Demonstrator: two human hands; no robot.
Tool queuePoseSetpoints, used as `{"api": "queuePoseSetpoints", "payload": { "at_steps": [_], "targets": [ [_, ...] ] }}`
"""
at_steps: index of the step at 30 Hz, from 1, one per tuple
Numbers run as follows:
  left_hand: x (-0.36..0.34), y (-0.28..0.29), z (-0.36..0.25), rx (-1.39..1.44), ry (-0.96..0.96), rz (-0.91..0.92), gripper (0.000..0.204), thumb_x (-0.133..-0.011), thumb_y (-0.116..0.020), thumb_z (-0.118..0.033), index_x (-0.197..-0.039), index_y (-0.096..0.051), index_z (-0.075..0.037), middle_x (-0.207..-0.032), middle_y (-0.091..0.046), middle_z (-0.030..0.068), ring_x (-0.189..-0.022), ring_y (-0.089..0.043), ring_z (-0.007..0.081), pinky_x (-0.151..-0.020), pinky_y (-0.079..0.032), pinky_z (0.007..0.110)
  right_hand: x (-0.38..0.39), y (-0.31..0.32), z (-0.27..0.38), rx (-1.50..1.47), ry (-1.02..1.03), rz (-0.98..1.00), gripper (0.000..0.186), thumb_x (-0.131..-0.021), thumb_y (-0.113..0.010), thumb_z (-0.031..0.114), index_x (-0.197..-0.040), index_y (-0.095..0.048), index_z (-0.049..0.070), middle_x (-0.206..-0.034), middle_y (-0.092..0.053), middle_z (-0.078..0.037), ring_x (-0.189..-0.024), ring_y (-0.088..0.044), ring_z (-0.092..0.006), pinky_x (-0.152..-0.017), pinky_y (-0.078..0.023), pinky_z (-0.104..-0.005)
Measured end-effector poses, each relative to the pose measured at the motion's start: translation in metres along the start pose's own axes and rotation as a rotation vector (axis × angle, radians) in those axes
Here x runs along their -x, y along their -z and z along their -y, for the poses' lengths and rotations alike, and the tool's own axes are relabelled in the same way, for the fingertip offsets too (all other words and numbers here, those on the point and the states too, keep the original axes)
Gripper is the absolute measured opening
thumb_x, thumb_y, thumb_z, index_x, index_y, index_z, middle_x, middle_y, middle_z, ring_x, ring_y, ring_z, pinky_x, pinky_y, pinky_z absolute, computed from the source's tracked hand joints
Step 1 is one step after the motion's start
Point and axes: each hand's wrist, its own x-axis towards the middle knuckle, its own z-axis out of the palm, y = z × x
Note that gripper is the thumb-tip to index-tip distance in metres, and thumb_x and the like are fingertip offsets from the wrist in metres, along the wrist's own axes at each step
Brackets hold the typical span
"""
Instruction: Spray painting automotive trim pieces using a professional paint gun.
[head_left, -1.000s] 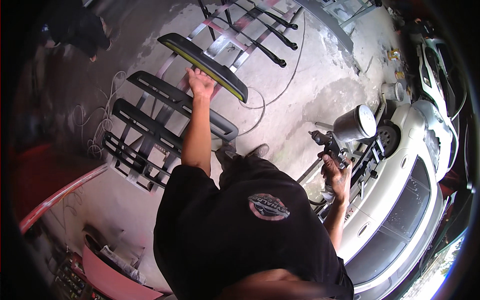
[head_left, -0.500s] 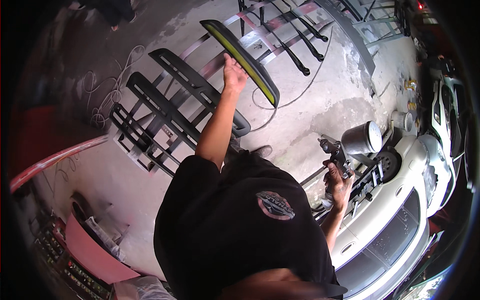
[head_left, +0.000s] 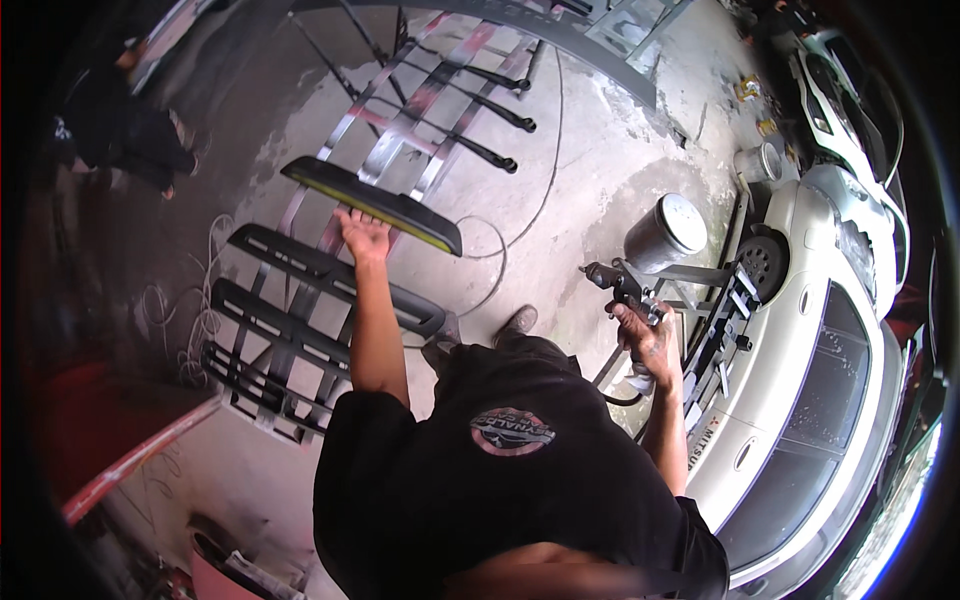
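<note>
Palm up, my left hand (head_left: 365, 238) has its fingers against the near edge of a long black trim panel (head_left: 400, 212) with a yellow-green strip; part of the grip is hidden. The panel lies across or just over a metal rack (head_left: 385, 150); I cannot tell if it rests there. To the right, my right hand (head_left: 648, 345) is wrapped round the handle of a spray gun (head_left: 630, 290). A grey metal cup (head_left: 655, 235) with a pale lid sits on the gun, whose nozzle points left.
Several black trim pieces (head_left: 270, 315) lie on the rack's near part, slim black arms (head_left: 490, 110) beyond. A hose (head_left: 545, 190) runs over the floor. A white car (head_left: 770, 400) stands close on my right. Another person (head_left: 130, 125) is at the far left.
The view has swung, so the rack appears farther left. The trim panel has tilted, and its yellow-green strip shows narrower. My right hand keeps hold of the spray gun.
</note>
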Motion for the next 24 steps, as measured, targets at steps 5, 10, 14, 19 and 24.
{"api": "queuePoseSetpoints", "payload": {
  "at_steps": [5, 10, 14, 19, 24],
  "targets": [
    [0.002, -0.003, -0.011, -0.377, 0.106, -0.074, 0.098, -0.096, -0.031, -0.078, -0.16, -0.02, -0.004, -0.167, -0.017, 0.0201, -0.153, -0.018, 0.0402, -0.123, -0.013, 0.058, -0.05, 0.041, -0.016, -0.028, 0.036, -0.091, 0.042, -0.089, -0.08, 0.039, -0.083, -0.065, 0.0, -0.059, -0.059, -0.004, -0.051, -0.055, -0.0128, -0.049, -0.043, -0.03],
    [0.006, 0.013, -0.034, -0.599, 0.112, -0.237, 0.112, -0.091, -0.043, -0.081, -0.158, -0.013, 0.004, -0.161, -0.026, 0.0266, -0.149, -0.027, 0.043, -0.119, -0.025, 0.056, -0.12, 0.098, -0.019, -0.103, 0.087, -0.107, 0.041, -0.091, -0.078, 0.037, -0.084, -0.064, -0.002, -0.058, -0.058, -0.004, -0.051, -0.056, -0.013, -0.048, -0.043, -0.03],
    [0.03, -0.029, -0.014, -0.969, -0.16, -0.492, 0.092, -0.097, -0.051, -0.068, -0.156, -0.029, -0.001, -0.153, -0.042, 0.024, -0.137, -0.045, 0.0399, -0.107, -0.04, 0.056, -0.18, 0.151, -0.015, -0.109, 0.147, -0.149, 0.039, -0.092, -0.077, 0.033, -0.083, -0.063, -0.002, -0.059, -0.057, -0.003, -0.051, -0.056, -0.0124, -0.049, -0.043, -0.0304],
    [0.092, -0.142, 0.078, -0.987, -0.858, -0.299, 0.043, -0.101, -0.065, -0.032, -0.132, -0.06, -0.003, -0.096, -0.063, 0.0061, -0.086, -0.063, 0.0168, -0.076, -0.053, 0.029, -0.257, 0.209, 0.003, -0.095, 0.243, -0.2, 0.034, -0.094, -0.074, 0.03, -0.091, -0.063, -0.002, -0.059, -0.057, -0.004, -0.05, -0.056, -0.0125, -0.047, -0.044, -0.0311],
    [0.108, -0.218, 0.284, -1.221, -0.106, 0.434, 0.039, -0.098, -0.068, -0.02, -0.133, -0.061, -0.006, -0.115, -0.066, 0.0043, -0.096, -0.064, 0.0128, -0.082, -0.054, 0.028, -0.337, 0.222, 0.049, -0.176, 0.285, -0.194, 0.03, -0.095, -0.071, 0.027, -0.093, -0.063, -0.002, -0.059, -0.058, -0.004, -0.048, -0.058, -0.0134, -0.045, -0.045, -0.0308]
  ]
}}
